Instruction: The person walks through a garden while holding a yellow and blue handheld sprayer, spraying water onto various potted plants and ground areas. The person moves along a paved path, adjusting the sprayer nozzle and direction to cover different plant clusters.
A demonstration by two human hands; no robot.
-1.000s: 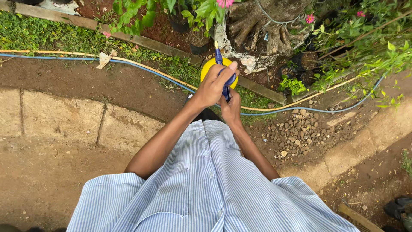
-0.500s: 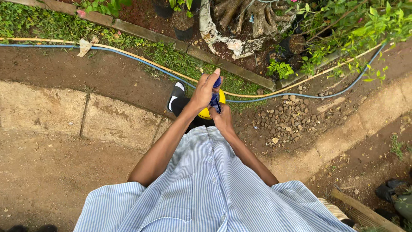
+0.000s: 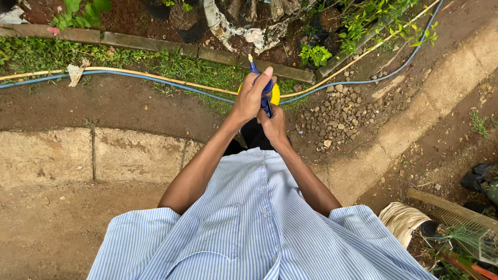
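Item: yellow hand sprayer point(image 3: 274, 94), held before me over the far grass verge, my left hand point(image 3: 251, 97) wrapped over its blue pump head, my right hand point(image 3: 273, 127) clasped beneath; judged step: pumping, steadiness required.

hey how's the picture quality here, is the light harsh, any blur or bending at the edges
Head view: soft, even daylight with no hard shadows or glare; the left hand, right hand and yellow and blue spray bottle are sharp; wide-angle distortion curves the stone kerb and the hoses near the edges.
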